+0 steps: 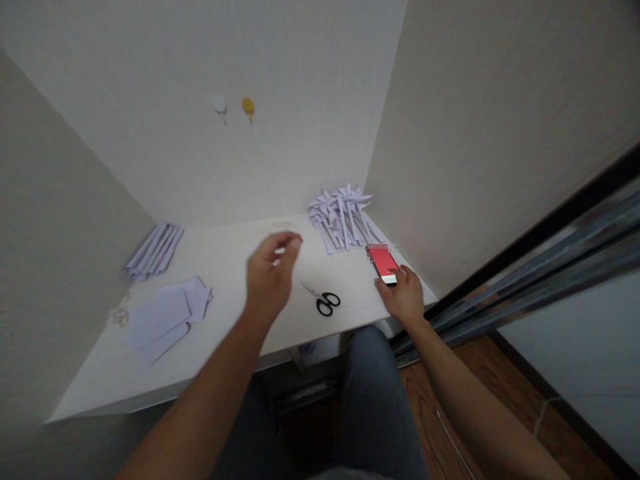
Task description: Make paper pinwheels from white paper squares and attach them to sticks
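Note:
My left hand [270, 270] hovers above the middle of the white table [100, 373]. Its fingers are loosely curled and somewhat smeared by motion, with nothing visible in them. My right hand [403, 293] rests at the table's right edge and touches the near end of a phone [383, 262] with a red screen. A pair of black-handled scissors [321, 298] lies on the table between the two hands.
A heap of folded white paper pieces [343, 217] sits in the back right corner. Flat paper sheets [165, 313] lie at the left, with a stack of folded strips [154, 250] behind them. Walls enclose the table on three sides. My knees are below the front edge.

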